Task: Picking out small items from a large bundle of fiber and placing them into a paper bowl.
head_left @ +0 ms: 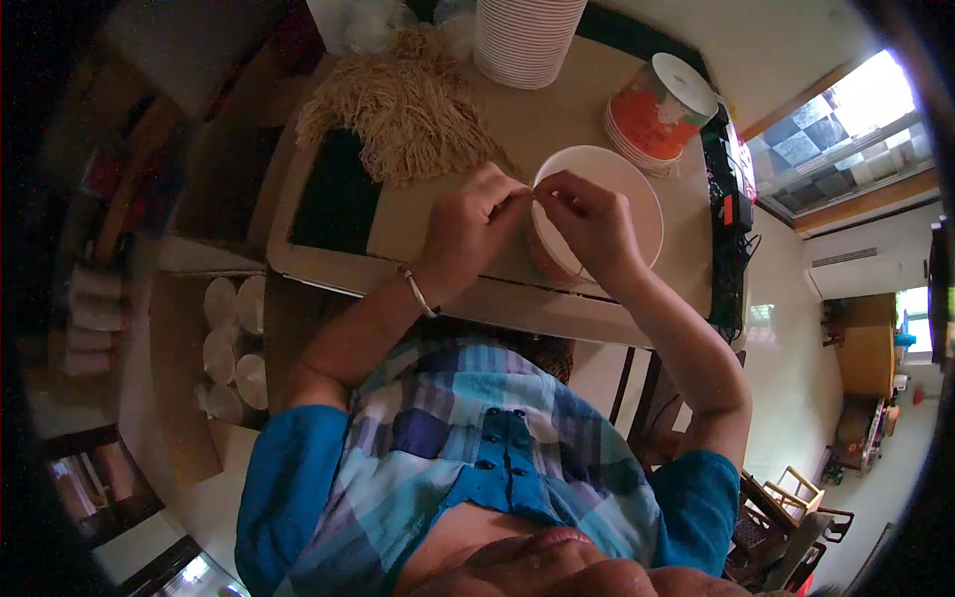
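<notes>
Paper bucket [639, 204], white inside with some orange showing on its outer wall, is sitting near the front edge of the table [602, 62] in the head view, its open mouth facing the camera; whether it is leaning, I cannot tell. At its left rim the left hand [475, 224] and the right hand [594, 221] are meeting, each keeping thumb and fingertips drawn together in a pinch, the two pinches nearly touching. What is lying between those fingertips is too small to tell. The right hand is covering part of the bucket's mouth, while the left hand is staying outside it, a bracelet [417, 294] circling its wrist. Beyond the left hand, a tangled heap of tan cord [403, 104] is spreading over the table. A tall stack of white containers [527, 40] is standing behind, running out past the upper edge. To the right of it, a nested stack of orange-red buckets [649, 114] is resting upside down, just beyond the open one. Below the table's left side, an open cardboard box [184, 398] is holding pale round-ended pieces [221, 303].
</notes>
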Available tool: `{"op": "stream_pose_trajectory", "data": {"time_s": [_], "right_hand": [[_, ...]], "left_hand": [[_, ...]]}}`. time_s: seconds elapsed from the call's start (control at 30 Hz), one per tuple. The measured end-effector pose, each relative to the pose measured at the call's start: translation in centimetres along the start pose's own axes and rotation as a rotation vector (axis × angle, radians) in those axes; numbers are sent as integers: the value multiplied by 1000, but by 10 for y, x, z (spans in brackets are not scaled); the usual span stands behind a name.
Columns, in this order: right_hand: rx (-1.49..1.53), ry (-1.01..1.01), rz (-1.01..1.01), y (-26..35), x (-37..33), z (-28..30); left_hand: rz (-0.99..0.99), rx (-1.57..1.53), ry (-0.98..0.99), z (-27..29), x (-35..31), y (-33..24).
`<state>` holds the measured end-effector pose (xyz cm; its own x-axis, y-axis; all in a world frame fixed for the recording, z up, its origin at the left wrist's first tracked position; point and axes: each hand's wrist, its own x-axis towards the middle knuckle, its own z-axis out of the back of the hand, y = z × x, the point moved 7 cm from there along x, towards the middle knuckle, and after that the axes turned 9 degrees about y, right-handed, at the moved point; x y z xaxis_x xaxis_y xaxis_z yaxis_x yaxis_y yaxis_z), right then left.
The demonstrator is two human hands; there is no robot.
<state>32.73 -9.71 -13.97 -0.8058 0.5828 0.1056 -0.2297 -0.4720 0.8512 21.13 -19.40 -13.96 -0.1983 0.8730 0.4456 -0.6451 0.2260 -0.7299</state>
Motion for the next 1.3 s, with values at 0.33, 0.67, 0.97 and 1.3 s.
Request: {"op": "stream_pose_trajectory", "data": {"time_s": [0.33,0.67,0.97,1.3], "right_hand": [[-175,44,-92,0,1,2],[-91,54,-8,-5,1,5],[3,111,31,-15,9,-3],[305,125,-327,-17,2,-1]], "left_hand": [[58,-72,-7,0,2,6],[24,-128,-41,-4,1,7],[45,-122,-3,-4,0,13],[-5,-32,-36,0,-6,5]]}}
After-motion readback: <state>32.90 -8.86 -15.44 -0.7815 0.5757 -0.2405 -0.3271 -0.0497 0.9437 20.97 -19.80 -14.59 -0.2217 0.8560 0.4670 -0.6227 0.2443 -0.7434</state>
